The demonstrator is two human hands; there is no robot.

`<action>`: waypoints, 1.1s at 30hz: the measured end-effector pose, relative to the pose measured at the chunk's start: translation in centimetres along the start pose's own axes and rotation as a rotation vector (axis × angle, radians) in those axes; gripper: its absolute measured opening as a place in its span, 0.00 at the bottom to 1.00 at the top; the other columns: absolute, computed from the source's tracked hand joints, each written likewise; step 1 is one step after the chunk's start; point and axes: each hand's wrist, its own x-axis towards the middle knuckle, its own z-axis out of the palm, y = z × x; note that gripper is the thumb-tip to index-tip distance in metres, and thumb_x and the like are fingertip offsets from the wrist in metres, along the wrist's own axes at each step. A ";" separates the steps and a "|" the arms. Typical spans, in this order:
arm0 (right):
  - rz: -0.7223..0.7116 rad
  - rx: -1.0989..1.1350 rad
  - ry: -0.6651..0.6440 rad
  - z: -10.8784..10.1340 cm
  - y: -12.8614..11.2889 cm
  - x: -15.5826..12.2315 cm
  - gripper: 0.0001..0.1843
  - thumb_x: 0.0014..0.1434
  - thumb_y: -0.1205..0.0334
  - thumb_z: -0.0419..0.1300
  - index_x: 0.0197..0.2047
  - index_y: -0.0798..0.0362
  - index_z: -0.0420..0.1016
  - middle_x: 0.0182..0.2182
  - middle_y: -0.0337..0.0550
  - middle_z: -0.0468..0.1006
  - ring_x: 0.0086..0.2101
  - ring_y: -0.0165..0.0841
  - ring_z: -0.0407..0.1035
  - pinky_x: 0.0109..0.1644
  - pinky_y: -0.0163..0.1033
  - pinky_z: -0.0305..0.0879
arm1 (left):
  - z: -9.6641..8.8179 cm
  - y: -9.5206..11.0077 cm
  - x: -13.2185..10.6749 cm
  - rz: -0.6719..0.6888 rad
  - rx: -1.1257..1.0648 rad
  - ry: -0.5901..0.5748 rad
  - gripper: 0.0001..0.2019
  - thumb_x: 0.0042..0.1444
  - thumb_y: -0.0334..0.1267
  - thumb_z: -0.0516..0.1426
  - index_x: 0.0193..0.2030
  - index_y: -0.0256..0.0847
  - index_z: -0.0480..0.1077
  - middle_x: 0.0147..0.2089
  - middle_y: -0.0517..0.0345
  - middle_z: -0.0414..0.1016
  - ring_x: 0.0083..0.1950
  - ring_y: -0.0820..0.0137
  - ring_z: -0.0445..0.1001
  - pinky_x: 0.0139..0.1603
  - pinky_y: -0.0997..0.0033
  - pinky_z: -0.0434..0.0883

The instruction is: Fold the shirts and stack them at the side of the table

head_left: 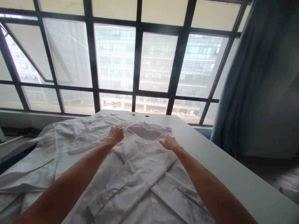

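A wrinkled white coat (140, 168) is spread over the white table, its collar end lying toward the window. My left hand (116, 133) is closed on the cloth at the left of the collar area. On the opposite side, my right hand (170, 142) has its fingers curled on the coat's right upper edge, with the thumb pointing left. Long folds and what looks like a sleeve run across the near part of the coat, between my forearms. Further white cloth (77, 133) lies to the left; I cannot tell where one piece ends and another begins.
The white table (210, 155) extends to the right of the coat, with two dark round holes near its far edge. A large black-framed window (137, 62) stands behind it, one pane tilted open at left. A blue-grey curtain (257, 93) hangs at right.
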 end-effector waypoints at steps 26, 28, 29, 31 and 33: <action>-0.061 -0.168 -0.329 1.9 3.5 -10.5 0.42 0.66 0.36 0.33 0.75 0.52 0.36 0.74 0.44 0.32 0.71 0.44 0.31 0.70 0.62 0.36 | 2.3 -0.9 -12.3 0.138 0.023 -0.322 0.32 0.69 0.51 0.38 0.73 0.34 0.52 0.75 0.41 0.45 0.75 0.53 0.44 0.70 0.40 0.43; -0.055 -0.178 -0.340 1.6 3.4 -11.5 0.42 0.66 0.36 0.34 0.75 0.51 0.36 0.74 0.45 0.32 0.71 0.45 0.31 0.69 0.64 0.37 | 1.7 -0.6 -13.5 0.130 0.037 -0.305 0.30 0.69 0.49 0.40 0.72 0.35 0.53 0.75 0.41 0.46 0.75 0.53 0.45 0.71 0.40 0.43; -0.048 -0.179 -0.341 1.5 3.5 -11.9 0.42 0.66 0.36 0.34 0.75 0.51 0.36 0.74 0.45 0.32 0.71 0.46 0.31 0.69 0.65 0.37 | 1.3 -0.4 -14.0 0.119 0.046 -0.302 0.30 0.70 0.49 0.40 0.72 0.35 0.53 0.75 0.41 0.46 0.75 0.54 0.45 0.71 0.41 0.43; -0.044 -0.167 -0.342 1.3 4.0 -12.5 0.43 0.66 0.36 0.37 0.75 0.52 0.36 0.73 0.48 0.33 0.71 0.47 0.32 0.69 0.64 0.38 | 0.3 -0.1 -15.1 0.089 0.058 -0.303 0.29 0.70 0.48 0.41 0.72 0.35 0.52 0.75 0.40 0.45 0.75 0.54 0.45 0.71 0.42 0.44; -0.065 -0.142 -0.355 0.9 5.1 -13.1 0.45 0.66 0.36 0.39 0.75 0.57 0.38 0.73 0.53 0.35 0.71 0.47 0.32 0.70 0.58 0.39 | -0.9 0.0 -16.3 0.055 0.058 -0.313 0.29 0.69 0.49 0.44 0.72 0.36 0.53 0.75 0.39 0.46 0.75 0.53 0.46 0.70 0.42 0.46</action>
